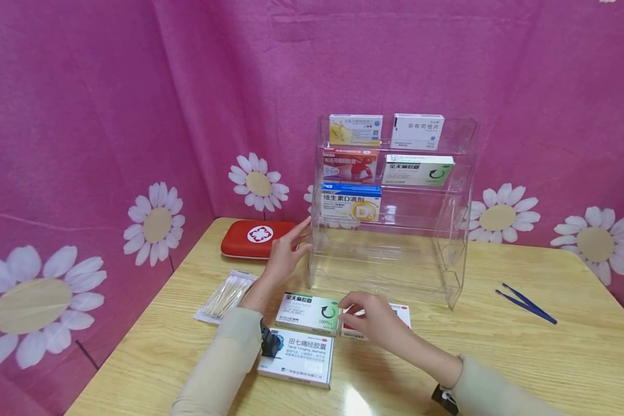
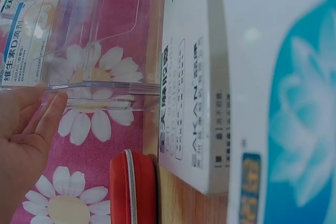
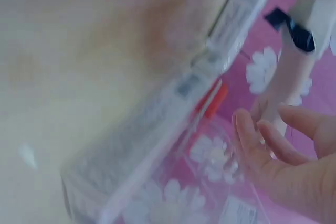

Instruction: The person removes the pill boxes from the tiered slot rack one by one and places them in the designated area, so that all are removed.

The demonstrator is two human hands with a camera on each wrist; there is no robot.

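Observation:
My left hand (image 1: 282,257) reaches to the left side of a clear acrylic display rack (image 1: 390,248); in the left wrist view its fingers (image 2: 50,114) extend to the rack's edge. Over the table my right hand (image 1: 375,315) hovers with loosely bent fingers and nothing between them. Beneath it lies a red-and-white medicine box (image 1: 401,314), partly hidden by the hand. To its left are a green-and-white medicine box (image 1: 304,315) and, nearer, a white-and-blue medicine box (image 1: 304,358). In the right wrist view the right hand (image 3: 294,166) appears apart from the blurred boxes.
On the rack stand several medicine boxes, including a vitamin D box (image 1: 349,203) and another green-and-white box (image 1: 418,171). A red zip case (image 1: 239,240) and a packet of cotton swabs (image 1: 226,296) lie left; blue tweezers (image 1: 527,303) lie right.

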